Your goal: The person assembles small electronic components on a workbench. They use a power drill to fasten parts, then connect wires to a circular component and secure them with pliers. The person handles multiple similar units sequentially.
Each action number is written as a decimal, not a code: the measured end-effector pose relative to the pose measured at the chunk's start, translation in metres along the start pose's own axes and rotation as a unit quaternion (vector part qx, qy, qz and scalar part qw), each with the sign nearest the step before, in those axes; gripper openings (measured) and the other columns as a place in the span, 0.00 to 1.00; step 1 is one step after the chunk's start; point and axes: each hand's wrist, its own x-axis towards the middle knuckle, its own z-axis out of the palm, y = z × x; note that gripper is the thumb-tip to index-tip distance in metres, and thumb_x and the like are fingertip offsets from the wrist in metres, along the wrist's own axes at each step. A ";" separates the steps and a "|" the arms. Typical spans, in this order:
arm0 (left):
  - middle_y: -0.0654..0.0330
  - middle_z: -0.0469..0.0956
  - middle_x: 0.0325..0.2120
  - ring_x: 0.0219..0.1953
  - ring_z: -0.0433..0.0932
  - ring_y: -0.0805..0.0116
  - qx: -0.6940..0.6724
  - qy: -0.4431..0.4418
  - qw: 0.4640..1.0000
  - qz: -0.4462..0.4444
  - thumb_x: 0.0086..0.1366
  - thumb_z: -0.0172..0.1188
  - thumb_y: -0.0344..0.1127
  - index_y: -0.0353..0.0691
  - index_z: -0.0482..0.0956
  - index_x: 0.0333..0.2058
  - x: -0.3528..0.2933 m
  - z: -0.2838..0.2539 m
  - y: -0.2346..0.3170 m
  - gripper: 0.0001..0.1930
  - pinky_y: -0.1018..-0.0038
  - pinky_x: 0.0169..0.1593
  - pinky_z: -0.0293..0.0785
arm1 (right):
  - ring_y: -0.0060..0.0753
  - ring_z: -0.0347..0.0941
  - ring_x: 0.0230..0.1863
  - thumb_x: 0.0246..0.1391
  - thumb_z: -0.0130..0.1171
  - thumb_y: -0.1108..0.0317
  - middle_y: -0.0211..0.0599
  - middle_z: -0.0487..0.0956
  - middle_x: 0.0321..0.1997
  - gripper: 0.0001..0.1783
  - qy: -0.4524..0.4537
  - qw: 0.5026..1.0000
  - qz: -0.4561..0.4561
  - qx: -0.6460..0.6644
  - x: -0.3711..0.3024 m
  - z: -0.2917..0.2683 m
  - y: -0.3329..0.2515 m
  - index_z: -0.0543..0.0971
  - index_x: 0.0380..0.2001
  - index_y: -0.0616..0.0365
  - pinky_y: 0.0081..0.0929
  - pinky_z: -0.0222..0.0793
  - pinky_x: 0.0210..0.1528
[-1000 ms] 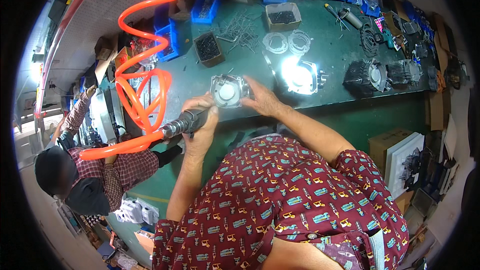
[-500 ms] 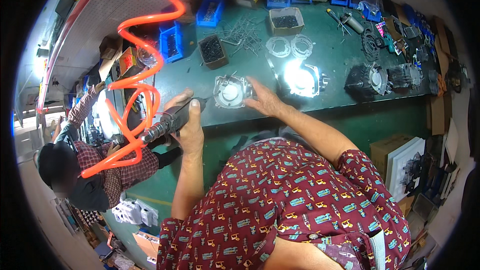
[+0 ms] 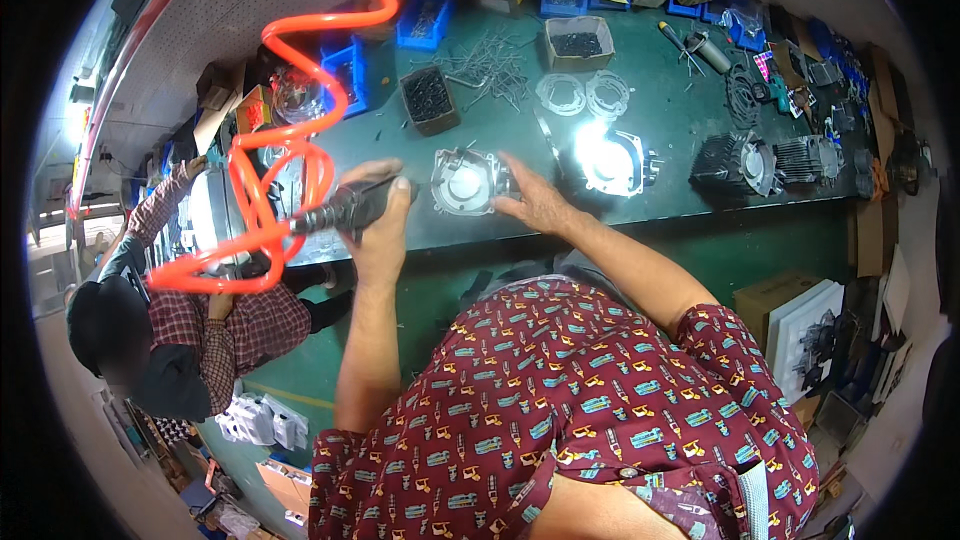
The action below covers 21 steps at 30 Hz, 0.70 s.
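Observation:
My left hand (image 3: 380, 225) is wrapped round a dark air screwdriver (image 3: 345, 208), which lies nearly level with its front end toward a round-cored cast metal housing (image 3: 463, 182). An orange coiled air hose (image 3: 305, 125) runs from the tool's rear end up past the top of the view. My right hand (image 3: 535, 202) grips the right edge of the housing, thumb at its near side and fingers at its far side. The housing lies on the green workbench (image 3: 465, 230) near its front edge. Whether the tool's tip touches it I cannot tell.
Right of my hand a similar housing (image 3: 612, 165) lies under bright glare. Beyond are two ring-shaped gaskets (image 3: 560, 94), boxes of dark screws (image 3: 430, 100), and blue bins (image 3: 425, 18). Finned cylinders (image 3: 735, 162) stand farther right. A co-worker (image 3: 190, 340) sits at the left.
My left hand has raised the rear of the air screwdriver, so it lies more level, its front end slightly farther from me. The hose has swung. My right hand stays on the housing.

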 end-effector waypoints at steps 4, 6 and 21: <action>0.58 0.81 0.40 0.42 0.79 0.72 0.023 -0.099 0.995 0.003 0.61 0.64 0.21 0.35 0.77 0.43 0.027 0.000 0.006 0.12 0.73 0.47 0.78 | 0.57 0.63 0.70 0.58 0.66 0.56 0.63 0.65 0.69 0.48 -0.016 1.000 0.007 0.012 0.001 -0.001 0.003 0.53 0.73 0.61 0.42 0.61 0.70; 0.59 0.81 0.39 0.41 0.79 0.72 0.015 -0.108 0.994 -0.001 0.60 0.64 0.21 0.35 0.77 0.43 0.032 0.000 0.004 0.12 0.74 0.45 0.78 | 0.56 0.63 0.70 0.58 0.67 0.57 0.63 0.64 0.69 0.48 -0.008 1.000 -0.011 -0.010 0.003 0.003 0.010 0.53 0.73 0.61 0.41 0.62 0.70; 0.61 0.82 0.40 0.43 0.79 0.73 -0.011 -0.105 0.993 -0.055 0.60 0.64 0.20 0.35 0.78 0.43 0.042 0.008 0.008 0.12 0.71 0.51 0.76 | 0.59 0.63 0.70 0.55 0.67 0.55 0.63 0.65 0.69 0.50 -0.020 1.000 0.009 0.005 0.001 -0.002 0.004 0.53 0.72 0.65 0.42 0.59 0.71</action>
